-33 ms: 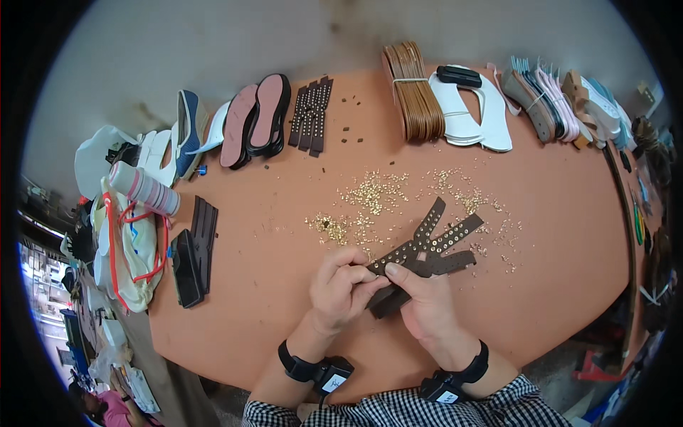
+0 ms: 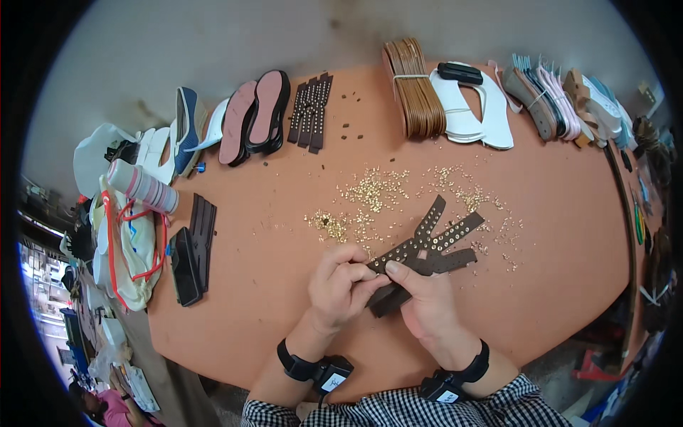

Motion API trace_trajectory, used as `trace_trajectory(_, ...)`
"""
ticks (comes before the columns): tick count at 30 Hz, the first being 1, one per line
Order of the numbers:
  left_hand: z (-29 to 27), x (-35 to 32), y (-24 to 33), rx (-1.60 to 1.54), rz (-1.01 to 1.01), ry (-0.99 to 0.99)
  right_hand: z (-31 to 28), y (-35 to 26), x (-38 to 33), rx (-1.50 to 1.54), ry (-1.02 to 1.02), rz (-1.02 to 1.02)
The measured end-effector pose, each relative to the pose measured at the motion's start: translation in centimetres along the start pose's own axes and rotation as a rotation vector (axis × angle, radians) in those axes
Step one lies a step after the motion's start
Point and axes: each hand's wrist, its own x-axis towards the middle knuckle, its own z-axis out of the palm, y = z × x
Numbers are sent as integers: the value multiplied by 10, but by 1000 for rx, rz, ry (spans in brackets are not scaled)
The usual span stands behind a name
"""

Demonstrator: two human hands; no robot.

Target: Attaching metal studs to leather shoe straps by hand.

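A dark brown leather strap piece (image 2: 434, 242) with rows of small gold studs lies fanned on the orange table (image 2: 284, 285), its near end lifted between both hands. My left hand (image 2: 341, 285) pinches that near end with fingertips. My right hand (image 2: 420, 302) presses on the straps with the index finger stretched toward the left hand. Loose gold studs (image 2: 373, 188) are scattered just beyond the piece.
Stacks of shoe soles and insoles line the far edge: pink and black soles (image 2: 256, 114), tan strips (image 2: 413, 89), white insoles (image 2: 477, 110). Dark studded straps (image 2: 309, 110) lie near them. Dark strap pieces (image 2: 192, 249) and a white bag (image 2: 128, 242) sit at left.
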Motion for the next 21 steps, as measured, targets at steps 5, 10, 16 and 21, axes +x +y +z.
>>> trace_trajectory(5,-1,1,1,-29,-44,-3,1,-2,-2,-5,8,46)
trace_trajectory(10,-3,6,6,-38,-71,-12,3,-1,-1,-6,0,-3)
trace_trajectory(16,-4,7,6,-47,-97,-27,4,0,-2,-204,-41,-167)
trace_trajectory(21,-7,6,1,-81,-129,-121,-2,-1,2,-357,-101,-222)
